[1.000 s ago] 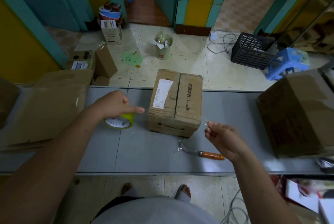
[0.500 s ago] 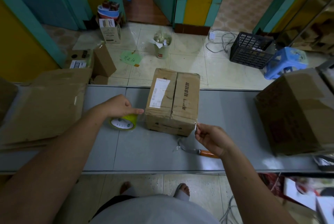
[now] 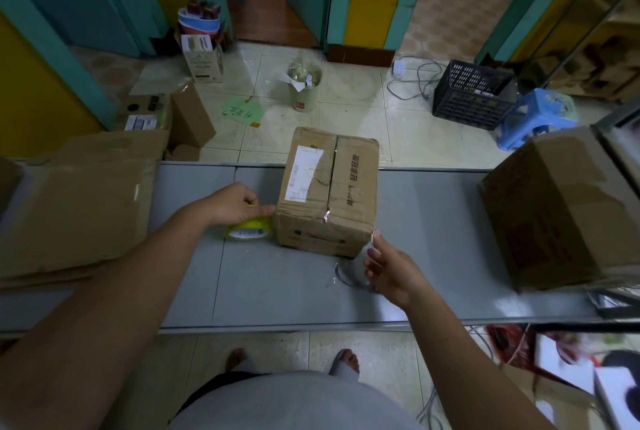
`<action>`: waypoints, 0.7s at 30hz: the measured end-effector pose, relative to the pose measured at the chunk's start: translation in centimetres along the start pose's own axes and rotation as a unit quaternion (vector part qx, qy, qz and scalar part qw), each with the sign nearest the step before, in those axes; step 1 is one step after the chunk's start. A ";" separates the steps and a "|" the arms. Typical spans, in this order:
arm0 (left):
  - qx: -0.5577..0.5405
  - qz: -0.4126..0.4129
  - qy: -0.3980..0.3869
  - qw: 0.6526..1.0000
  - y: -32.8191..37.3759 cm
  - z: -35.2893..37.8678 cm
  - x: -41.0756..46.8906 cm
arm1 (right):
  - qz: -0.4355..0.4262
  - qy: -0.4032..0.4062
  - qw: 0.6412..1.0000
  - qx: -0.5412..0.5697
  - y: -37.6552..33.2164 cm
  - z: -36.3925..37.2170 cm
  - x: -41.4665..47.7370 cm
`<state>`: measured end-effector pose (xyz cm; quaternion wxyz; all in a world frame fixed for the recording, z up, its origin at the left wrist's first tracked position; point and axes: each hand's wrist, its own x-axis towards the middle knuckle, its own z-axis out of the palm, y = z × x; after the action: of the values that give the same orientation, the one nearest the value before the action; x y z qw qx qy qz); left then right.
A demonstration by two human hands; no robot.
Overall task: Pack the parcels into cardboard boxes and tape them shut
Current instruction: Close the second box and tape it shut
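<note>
While the left hand (image 3: 231,205) grips tape (image 3: 250,233), a blade (image 3: 338,275), perhaps, fronts the box (image 3: 329,194).

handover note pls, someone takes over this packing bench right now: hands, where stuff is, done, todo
Left hand: grips the yellow tape roll on the table, beside the cardboard box.
Right hand: at the box's near right corner, apparently pinching a clear tape strip.
Done: flaps closed, label on top, a bit of tape shows at the seam's near end.
Left: probably lay the strip down, cut it, press it flat. The larger box sits on the right, not in hand.
</note>
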<state>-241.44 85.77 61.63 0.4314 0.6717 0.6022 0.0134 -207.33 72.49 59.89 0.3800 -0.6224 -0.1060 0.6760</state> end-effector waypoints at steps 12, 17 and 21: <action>-0.001 0.058 0.033 0.998 0.2 -0.9 -2.7 | -0.456 0.092 0.641 -0.610 -2.3 3.4 -1.0; -0.093 0.110 0.012 0.989 0.2 0.6 -3.8 | -0.480 0.037 0.663 -0.573 -5.2 -0.2 0.8; -0.136 0.160 0.012 0.978 2.2 2.7 -4.8 | -0.485 -0.003 0.647 -0.588 -8.5 -2.3 2.6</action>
<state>-239.59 80.50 63.63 0.5036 0.6945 0.4843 0.1717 -201.77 79.26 62.66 0.2074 -0.5728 -0.7692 0.1928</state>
